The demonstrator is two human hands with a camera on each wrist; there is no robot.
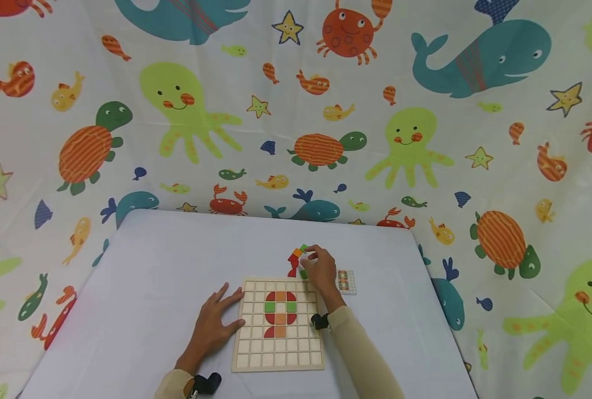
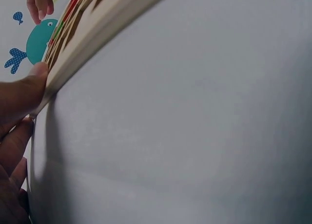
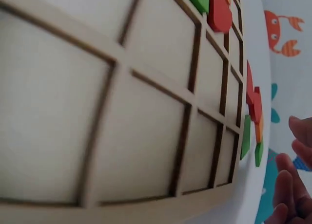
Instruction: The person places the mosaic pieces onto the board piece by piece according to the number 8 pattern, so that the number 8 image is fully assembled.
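Note:
A pale wooden grid board (image 1: 305, 352) lies on the table, with red quarter-round tiles (image 1: 269, 332), orange square tiles (image 1: 280, 318) and green square tiles (image 1: 291, 307) set in its middle squares. My left hand (image 1: 215, 324) rests at the board's left side, fingers spread, thumb and fingertips against its edge (image 2: 92, 51). Beyond the far edge, my right hand (image 1: 322, 271) hovers with loosely bent fingers beside several loose tiles: red ones (image 1: 293, 267), an orange one (image 1: 297, 252) and green ones (image 1: 304, 248). Nothing shows between the right fingers (image 3: 287, 185).
A small card (image 1: 347, 282) printed with a coloured grid pattern lies to the right of the board, partly behind the right wrist. A white cloth covers the table (image 1: 176, 266). Behind it hangs a curtain (image 1: 276, 72) printed with sea animals.

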